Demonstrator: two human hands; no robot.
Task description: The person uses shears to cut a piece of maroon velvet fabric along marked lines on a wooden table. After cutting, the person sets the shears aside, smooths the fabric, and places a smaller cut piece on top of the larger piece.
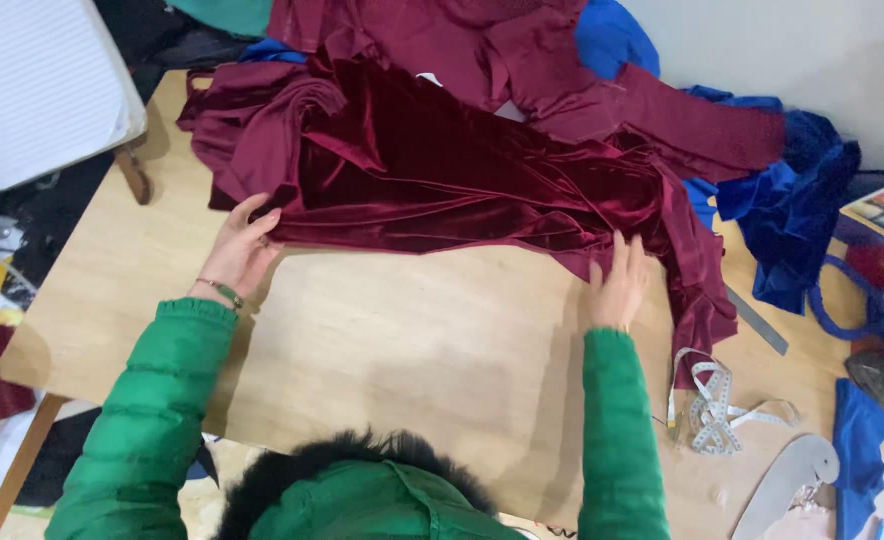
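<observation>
Burgundy velvet cloth (pixel 432 170) is spread across the far half of a pale wooden surface (pixel 412 350), its near edge pulled into a fairly straight line, seemingly so that it lies smooth. At about nine o'clock of that edge the left hand (pixel 242 250) is pressed flat on the fabric, fingers spread, grip released, pinning the fold rather than pinching it. At about three o'clock the right hand (pixel 620 285) is laid with fingers extended against the cloth's edge, grip likewise released, nothing grasped. Both arms are sleeved in a green padded jacket (pixel 152 420). Blue fabric (pixel 792 200) is heaped at two o'clock, pushed aside beyond the velvet. A white measuring tape (pixel 717 400) is coiled at four o'clock, near the right forearm. A grey ruler (pixel 759 322) is partly tucked under the velvet's hanging end.
</observation>
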